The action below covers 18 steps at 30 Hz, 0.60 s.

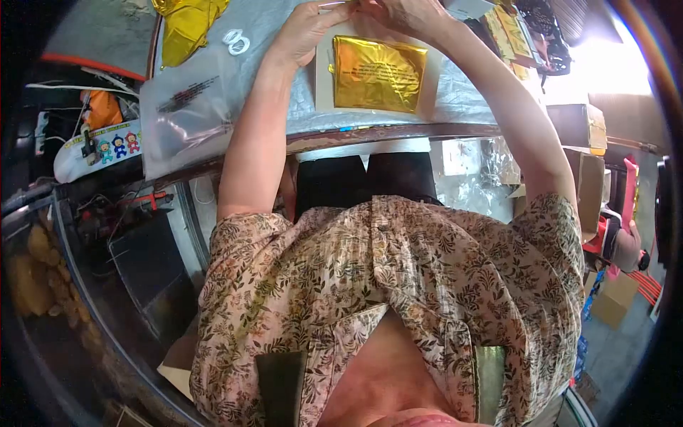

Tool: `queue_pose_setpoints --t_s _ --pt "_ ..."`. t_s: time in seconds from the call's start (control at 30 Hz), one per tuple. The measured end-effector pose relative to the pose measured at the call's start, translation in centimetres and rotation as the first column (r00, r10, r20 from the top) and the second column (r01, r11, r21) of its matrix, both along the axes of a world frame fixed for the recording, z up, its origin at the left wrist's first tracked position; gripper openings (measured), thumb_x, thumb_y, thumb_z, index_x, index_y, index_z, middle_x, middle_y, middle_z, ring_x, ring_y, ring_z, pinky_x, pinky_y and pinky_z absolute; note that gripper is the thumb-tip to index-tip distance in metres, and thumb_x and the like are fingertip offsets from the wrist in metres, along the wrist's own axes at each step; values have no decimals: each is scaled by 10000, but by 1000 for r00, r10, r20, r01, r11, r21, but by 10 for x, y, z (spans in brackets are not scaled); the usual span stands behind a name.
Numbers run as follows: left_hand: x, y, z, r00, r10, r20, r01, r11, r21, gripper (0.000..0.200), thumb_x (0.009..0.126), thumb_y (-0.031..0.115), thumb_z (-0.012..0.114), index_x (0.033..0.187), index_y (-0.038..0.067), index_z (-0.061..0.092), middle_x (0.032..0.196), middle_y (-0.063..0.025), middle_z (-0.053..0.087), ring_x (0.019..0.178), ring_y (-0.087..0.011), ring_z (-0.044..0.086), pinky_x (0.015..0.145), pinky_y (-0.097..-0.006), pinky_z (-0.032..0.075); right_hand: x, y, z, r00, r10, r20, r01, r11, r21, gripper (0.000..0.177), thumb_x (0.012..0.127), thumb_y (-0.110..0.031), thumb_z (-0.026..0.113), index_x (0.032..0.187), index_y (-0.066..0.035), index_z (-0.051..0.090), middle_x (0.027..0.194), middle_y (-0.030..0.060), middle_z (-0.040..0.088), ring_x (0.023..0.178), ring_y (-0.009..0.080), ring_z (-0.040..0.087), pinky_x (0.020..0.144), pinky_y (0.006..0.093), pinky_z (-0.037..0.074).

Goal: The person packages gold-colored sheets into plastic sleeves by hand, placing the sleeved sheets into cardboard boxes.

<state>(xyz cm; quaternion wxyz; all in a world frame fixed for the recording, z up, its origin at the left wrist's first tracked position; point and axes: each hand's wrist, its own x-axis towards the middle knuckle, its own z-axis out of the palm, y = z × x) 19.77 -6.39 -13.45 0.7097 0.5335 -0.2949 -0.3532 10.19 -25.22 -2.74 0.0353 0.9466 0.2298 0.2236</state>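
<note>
Both hands are at the top edge of the head view, close together above a gold foil packet point(378, 75) with dark print. The packet lies flat on a pale board point(324, 89) on the table. My left hand point(313, 30) has its fingers bent around something thin and pale that I cannot make out. My right hand point(409, 14) meets it near the top edge; its fingertips are partly cut off by the frame. White rings point(236, 41) lie left of my left forearm. A clear plastic bag point(188, 114) with dark print lies at the table's left front.
Gold foil point(186, 28) lies at the table's back left. Packets and a black bag point(551, 32) are at the back right. The table's front edge point(398, 131) runs before my body. Cardboard boxes point(578, 127) stand right, and a person point(625, 245) is at the far right.
</note>
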Motion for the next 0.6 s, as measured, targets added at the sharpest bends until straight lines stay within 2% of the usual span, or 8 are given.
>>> queue_pose_setpoints --t_s 0.1,0.17,0.3,0.37,0.47,0.5,0.57,0.6 --pt "0 5 3 991 105 78 -103 994 -27 296 1002 232 673 1195 17 740 1160 -71 742 1093 -138 662 1008 -298 462 4 6 1 999 52 14 -53 998 39 149 827 -241 663 808 -93 663 808 84 659 850 276 662 848 410 482" --pt "1 9 2 995 -38 97 41 999 -34 365 1051 254 561 1276 -18 655 1229 -118 702 1147 -213 648 1013 -372 478 6 9 1 998 59 -28 -56 995 81 142 827 -236 661 799 -97 655 806 81 655 841 276 659 847 408 478" --pt "2 20 8 980 118 161 -112 993 -44 296 1003 232 671 1191 13 737 1155 -80 740 1091 -146 670 953 -287 496 22 19 -10 999 21 -41 -21 1000 17 146 823 -225 656 789 -85 632 810 89 654 836 280 657 837 404 475" --pt "8 23 1 999 35 -15 -35 999 -11 310 1005 230 666 1212 6 720 1167 -88 732 1099 -155 672 925 -285 523 48 17 -62 986 -159 -48 165 910 379 148 822 -210 651 782 -72 612 810 100 655 825 291 654 826 390 471" --pt "9 22 -2 994 31 -104 -37 998 -55 324 1013 228 651 1239 0 702 1207 -97 717 1119 -160 665 955 -294 523 54 31 -77 916 -399 -28 386 864 323 158 835 -187 642 753 -67 580 793 113 642 823 312 646 783 415 493" --pt "9 23 3 995 29 -99 -35 998 -60 324 1013 228 651 1239 0 702 1207 -97 717 1119 -160 665 955 -294 523 53 29 -63 916 -402 -22 387 864 321 158 835 -187 642 753 -67 580 793 113 642 823 312 646 783 415 493" --pt "6 25 7 992 99 -82 -101 995 -18 332 1026 220 627 1269 0 683 1231 -96 704 1112 -164 668 971 -299 527 47 14 -34 899 -285 332 214 948 236 134 883 -156 598 837 -34 629 851 143 680 809 350 663 741 446 524" --pt "7 26 10 992 98 -81 -100 995 -21 332 1026 220 627 1269 0 683 1231 -96 704 1112 -164 668 971 -299 527 48 -3 -32 884 -422 201 316 856 408 153 906 -150 587 906 -10 646 894 166 697 797 343 681 725 443 539"
